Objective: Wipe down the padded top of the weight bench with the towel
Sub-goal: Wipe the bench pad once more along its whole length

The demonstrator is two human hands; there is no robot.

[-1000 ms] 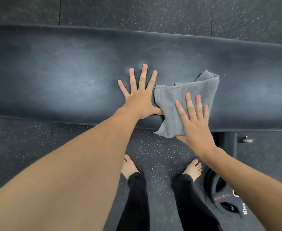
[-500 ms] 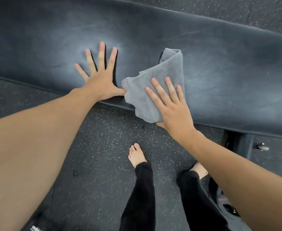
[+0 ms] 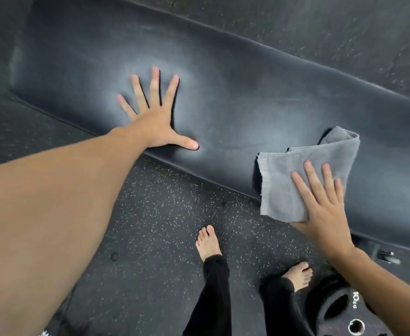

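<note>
The black padded bench top (image 3: 235, 93) runs diagonally from upper left to right. My left hand (image 3: 154, 117) lies flat on the pad near its left end, fingers spread, holding nothing. A folded grey towel (image 3: 303, 170) rests on the pad's near edge at the right and hangs partly over the side. My right hand (image 3: 320, 204) presses on the towel's lower right part, fingers on top and thumb tucked under its hanging edge.
Speckled black rubber floor (image 3: 155, 226) lies in front of and behind the bench. My bare feet (image 3: 207, 241) stand close to the bench. A black weight plate (image 3: 339, 309) sits at the lower right, beside a metal part of the bench frame (image 3: 388, 257).
The towel and my right hand have slid to the right along the pad, away from my left hand. The left hand stays flat on the pad; the view has swung left.
</note>
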